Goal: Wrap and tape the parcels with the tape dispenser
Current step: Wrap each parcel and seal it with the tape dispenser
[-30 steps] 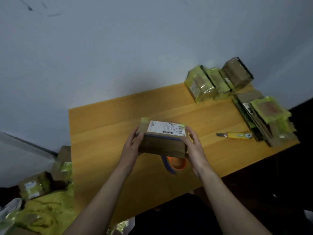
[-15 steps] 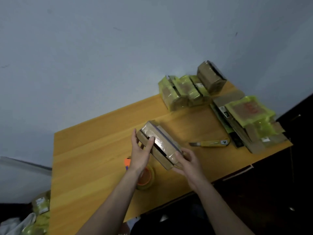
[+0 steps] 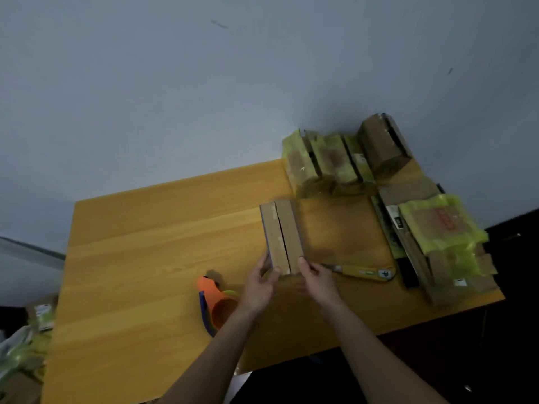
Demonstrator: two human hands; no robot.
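Note:
A brown cardboard parcel [image 3: 281, 233] lies lengthwise on the wooden table [image 3: 151, 252], its flap seam facing up and running away from me. My left hand [image 3: 258, 285] grips its near left corner and my right hand [image 3: 316, 279] grips its near right corner. The orange tape dispenser [image 3: 217, 304] with a blue edge lies on the table just left of my left wrist, held by neither hand.
Several yellow-wrapped parcels [image 3: 326, 161] and a brown box [image 3: 382, 147] stand at the table's far right by the wall. A stack of flat cardboard and yellow wrap [image 3: 437, 234] fills the right edge. A yellow utility knife [image 3: 364, 271] lies right of my right hand. More parcels [image 3: 40, 313] sit on the floor at left.
Both hands have turned the parcel from a tilted, diagonal hold and set it lengthwise on the table, seam side up. The tape dispenser now shows fully to the left of my left arm.

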